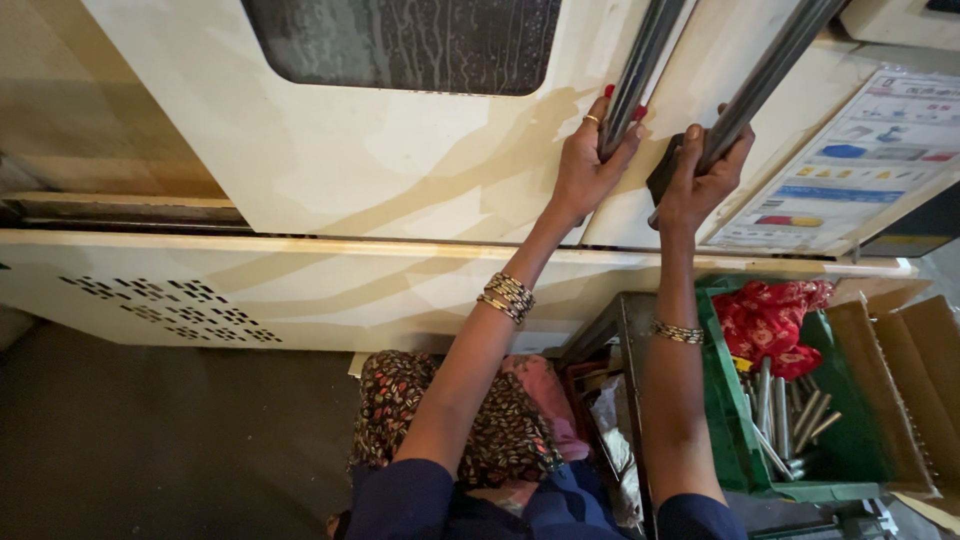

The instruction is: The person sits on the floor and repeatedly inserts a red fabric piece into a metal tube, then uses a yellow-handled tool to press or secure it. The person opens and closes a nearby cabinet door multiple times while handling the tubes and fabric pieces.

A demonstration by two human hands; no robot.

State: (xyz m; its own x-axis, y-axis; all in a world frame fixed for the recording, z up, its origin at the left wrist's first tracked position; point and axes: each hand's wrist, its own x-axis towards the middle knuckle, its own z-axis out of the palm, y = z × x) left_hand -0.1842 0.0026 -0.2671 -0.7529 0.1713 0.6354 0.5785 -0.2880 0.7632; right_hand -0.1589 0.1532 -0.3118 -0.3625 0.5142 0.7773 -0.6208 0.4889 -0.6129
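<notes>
The person's left hand (590, 165) is wrapped around the left door handle (640, 65), a dark metal bar whose long axis runs up and to the right across the cream machine door (400, 150). The right hand (700, 175) holds the parallel right door handle (765, 75) just beside it, fingers closed round the bar; a dark block sits under that palm, possibly a pad, though the view is unclear. Both grips sit at the bars' lower ends. Below the right forearm, a green crate (735, 440) holds metal rods (785, 420) and a red cloth (770, 320).
</notes>
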